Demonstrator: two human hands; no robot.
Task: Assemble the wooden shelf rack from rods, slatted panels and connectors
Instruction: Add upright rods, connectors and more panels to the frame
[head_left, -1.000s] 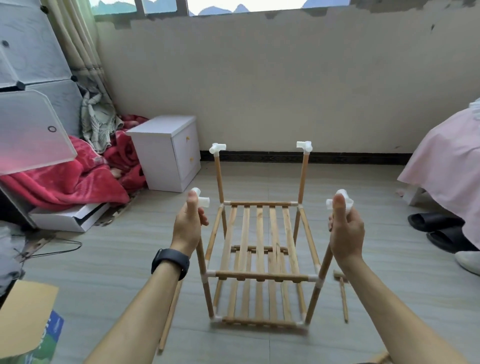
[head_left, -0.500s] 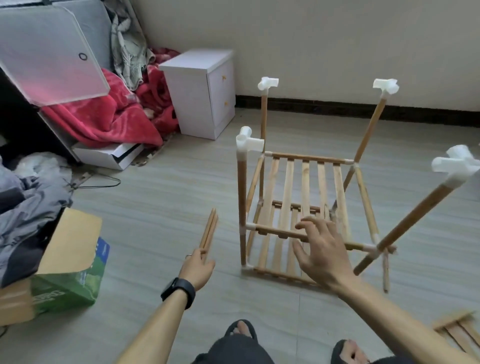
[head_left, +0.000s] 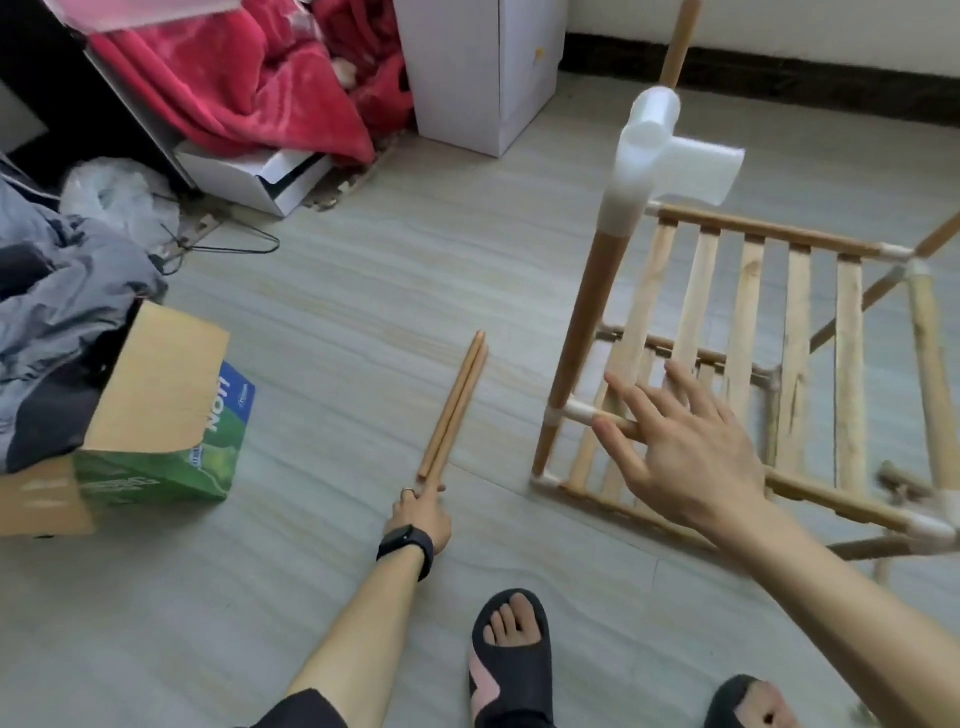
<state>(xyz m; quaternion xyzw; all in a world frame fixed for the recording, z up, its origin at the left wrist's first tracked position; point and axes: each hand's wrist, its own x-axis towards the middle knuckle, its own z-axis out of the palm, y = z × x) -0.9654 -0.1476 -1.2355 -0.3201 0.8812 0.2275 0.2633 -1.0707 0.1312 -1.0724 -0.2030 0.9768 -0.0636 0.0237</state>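
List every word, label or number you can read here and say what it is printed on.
"LION", in white letters, turned upside down: on the blue panel of the green and blue cardboard box.
Smaller white print on its green side: too blurred to read.
No other text shows.

Left hand (head_left: 421, 512) covers the near ends of the two rods (head_left: 456, 400), so its grip is unclear. Right hand (head_left: 685, 457) hides the rack (head_left: 748, 312) crossbar under its palm. The rack's right side is cut off.
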